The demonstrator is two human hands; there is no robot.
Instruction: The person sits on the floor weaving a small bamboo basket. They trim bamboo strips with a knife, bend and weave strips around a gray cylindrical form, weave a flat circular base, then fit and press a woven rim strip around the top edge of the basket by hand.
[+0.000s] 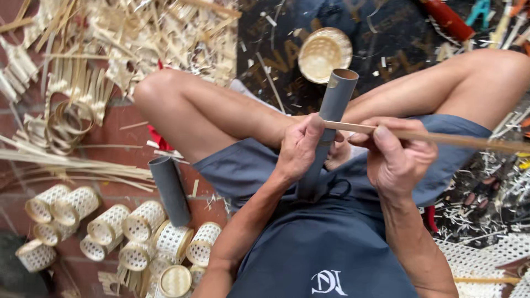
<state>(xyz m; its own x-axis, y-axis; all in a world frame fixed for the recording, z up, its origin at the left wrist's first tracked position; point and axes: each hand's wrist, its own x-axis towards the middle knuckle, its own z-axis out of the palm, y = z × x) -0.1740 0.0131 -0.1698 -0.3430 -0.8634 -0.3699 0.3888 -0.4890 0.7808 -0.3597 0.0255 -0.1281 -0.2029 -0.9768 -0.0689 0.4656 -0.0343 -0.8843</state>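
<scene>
— What have you got hold of?
— My left hand (300, 148) is wrapped round the grey tube (329, 128) over my lap; my right hand (396, 156) pinches a bamboo strip (441, 138) laid across that tube.
— And beside the tube?
— Woven bamboo cylinders (118, 234), lower left.

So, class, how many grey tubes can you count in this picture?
2. One grey tube stands upright in the left hand, between the knees. A second grey tube lies on the floor beside the woven cylinders. More may be hidden.
</scene>
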